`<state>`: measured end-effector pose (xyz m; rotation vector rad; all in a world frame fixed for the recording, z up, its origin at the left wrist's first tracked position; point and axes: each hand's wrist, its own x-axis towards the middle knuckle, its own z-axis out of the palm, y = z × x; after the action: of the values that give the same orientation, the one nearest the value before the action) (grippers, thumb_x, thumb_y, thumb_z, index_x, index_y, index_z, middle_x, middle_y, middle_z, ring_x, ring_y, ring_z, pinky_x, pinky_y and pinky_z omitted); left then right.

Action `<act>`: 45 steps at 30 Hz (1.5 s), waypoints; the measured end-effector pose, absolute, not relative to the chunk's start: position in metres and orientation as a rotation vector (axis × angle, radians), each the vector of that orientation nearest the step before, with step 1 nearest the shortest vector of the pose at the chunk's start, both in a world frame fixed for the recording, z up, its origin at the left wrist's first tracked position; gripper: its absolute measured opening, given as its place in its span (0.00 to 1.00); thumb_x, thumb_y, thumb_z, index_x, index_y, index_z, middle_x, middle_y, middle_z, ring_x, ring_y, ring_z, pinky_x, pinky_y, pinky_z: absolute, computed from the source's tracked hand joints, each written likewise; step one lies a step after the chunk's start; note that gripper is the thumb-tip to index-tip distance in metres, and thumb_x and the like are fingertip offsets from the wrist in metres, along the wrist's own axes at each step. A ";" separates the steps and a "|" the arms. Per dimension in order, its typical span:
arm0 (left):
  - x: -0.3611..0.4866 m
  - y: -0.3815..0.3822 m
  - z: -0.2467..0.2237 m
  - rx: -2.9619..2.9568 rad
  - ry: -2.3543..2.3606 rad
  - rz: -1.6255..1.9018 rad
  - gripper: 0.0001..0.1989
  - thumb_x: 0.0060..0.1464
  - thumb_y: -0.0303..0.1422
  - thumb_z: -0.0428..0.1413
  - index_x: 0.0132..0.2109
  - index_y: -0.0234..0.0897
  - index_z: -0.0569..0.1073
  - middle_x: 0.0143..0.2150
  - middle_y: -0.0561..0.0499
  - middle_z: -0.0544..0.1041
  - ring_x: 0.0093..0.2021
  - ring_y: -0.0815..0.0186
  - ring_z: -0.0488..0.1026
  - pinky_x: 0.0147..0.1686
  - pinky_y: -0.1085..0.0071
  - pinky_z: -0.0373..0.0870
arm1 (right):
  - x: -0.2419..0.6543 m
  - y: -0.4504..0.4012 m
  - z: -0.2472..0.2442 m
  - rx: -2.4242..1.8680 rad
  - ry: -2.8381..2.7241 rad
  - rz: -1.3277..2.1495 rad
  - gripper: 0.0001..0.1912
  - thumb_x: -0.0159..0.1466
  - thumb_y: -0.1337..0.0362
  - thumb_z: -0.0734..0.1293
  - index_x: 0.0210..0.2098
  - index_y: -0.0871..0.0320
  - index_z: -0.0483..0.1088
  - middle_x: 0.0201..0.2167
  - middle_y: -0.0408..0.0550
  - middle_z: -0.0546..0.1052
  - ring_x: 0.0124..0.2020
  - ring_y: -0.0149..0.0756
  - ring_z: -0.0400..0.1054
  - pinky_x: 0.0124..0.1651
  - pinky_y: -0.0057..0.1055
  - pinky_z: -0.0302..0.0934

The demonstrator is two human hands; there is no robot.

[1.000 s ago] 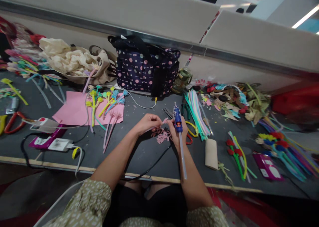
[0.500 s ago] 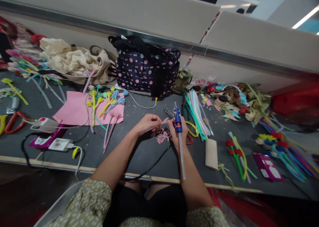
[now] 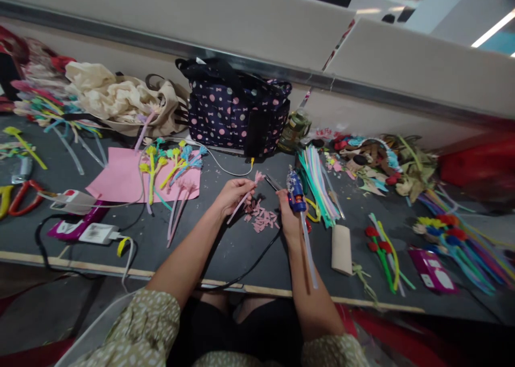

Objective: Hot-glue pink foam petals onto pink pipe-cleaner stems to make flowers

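Between its thumb and fingers, my left hand (image 3: 236,195) pinches a pink stem (image 3: 240,207) topped by a small pink flower head. My right hand (image 3: 288,210) is wrapped round a blue glue gun (image 3: 296,191), whose nozzle points away from me and whose long clear glue stick hangs back over the forearm. Below and between the hands lies a pile of small pink pieces (image 3: 263,219) on the dark table. Scissors (image 3: 273,182) lie just beyond, near the right fingertips.
Pink paper (image 3: 120,182) with yellow and blue stems lies left, beside chargers (image 3: 96,233). A dotted bag (image 3: 219,112) and green bottle (image 3: 295,130) stand behind. Coloured stems (image 3: 317,182), a beige block (image 3: 341,249) and red flowers (image 3: 378,243) lie right. A black cable (image 3: 253,262) crosses in front.
My hands have moved apart. The pink stem in my left hand now stands tilted with its flower head up, and the glue gun has shifted slightly right.
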<state>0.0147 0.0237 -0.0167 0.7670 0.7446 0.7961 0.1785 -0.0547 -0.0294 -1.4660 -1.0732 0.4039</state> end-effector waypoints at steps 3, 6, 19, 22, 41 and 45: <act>0.014 0.024 -0.016 0.736 0.754 0.811 0.16 0.41 0.36 0.68 0.33 0.30 0.73 0.24 0.53 0.73 0.19 0.75 0.69 0.20 0.79 0.68 | 0.177 -0.056 -0.025 -1.478 -0.989 0.462 0.17 0.58 0.49 0.67 0.33 0.58 0.72 0.25 0.44 0.72 0.27 0.34 0.65 0.31 0.31 0.60; 0.014 0.024 -0.016 0.735 0.766 0.831 0.15 0.41 0.35 0.67 0.33 0.30 0.73 0.24 0.52 0.74 0.19 0.74 0.70 0.20 0.78 0.69 | 0.173 -0.057 -0.020 -1.465 -0.998 0.575 0.20 0.58 0.47 0.66 0.32 0.58 0.72 0.24 0.44 0.72 0.25 0.33 0.64 0.29 0.30 0.60; 0.014 0.027 -0.019 0.778 0.772 0.911 0.15 0.41 0.36 0.66 0.33 0.29 0.76 0.24 0.50 0.75 0.20 0.72 0.71 0.23 0.75 0.70 | 0.169 -0.059 -0.028 -1.359 -1.035 0.971 0.24 0.58 0.41 0.65 0.29 0.58 0.74 0.21 0.46 0.75 0.16 0.31 0.64 0.18 0.28 0.58; 0.014 0.026 -0.017 0.765 0.787 0.924 0.15 0.40 0.36 0.66 0.33 0.29 0.75 0.24 0.50 0.75 0.20 0.72 0.71 0.23 0.75 0.69 | 0.167 -0.061 -0.026 -1.389 -1.035 1.021 0.26 0.56 0.39 0.65 0.28 0.58 0.75 0.16 0.44 0.71 0.12 0.30 0.60 0.15 0.28 0.56; 0.018 0.025 -0.021 0.846 0.799 0.955 0.16 0.40 0.38 0.67 0.33 0.29 0.77 0.25 0.49 0.76 0.21 0.72 0.71 0.25 0.75 0.69 | 0.158 -0.067 -0.016 -1.508 -1.037 1.011 0.24 0.53 0.42 0.69 0.28 0.59 0.72 0.19 0.46 0.76 0.15 0.32 0.68 0.20 0.28 0.65; 0.018 0.024 -0.018 0.838 0.802 0.956 0.16 0.39 0.38 0.68 0.33 0.29 0.77 0.25 0.49 0.76 0.21 0.72 0.70 0.24 0.75 0.69 | 0.159 -0.066 -0.020 -1.530 -1.032 1.003 0.24 0.52 0.41 0.69 0.29 0.59 0.72 0.18 0.45 0.75 0.15 0.33 0.68 0.20 0.28 0.65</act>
<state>0.0177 0.0237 -0.0183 0.8378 0.8021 0.9564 0.1586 -0.0658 -0.0201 -1.5297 -1.0322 1.0029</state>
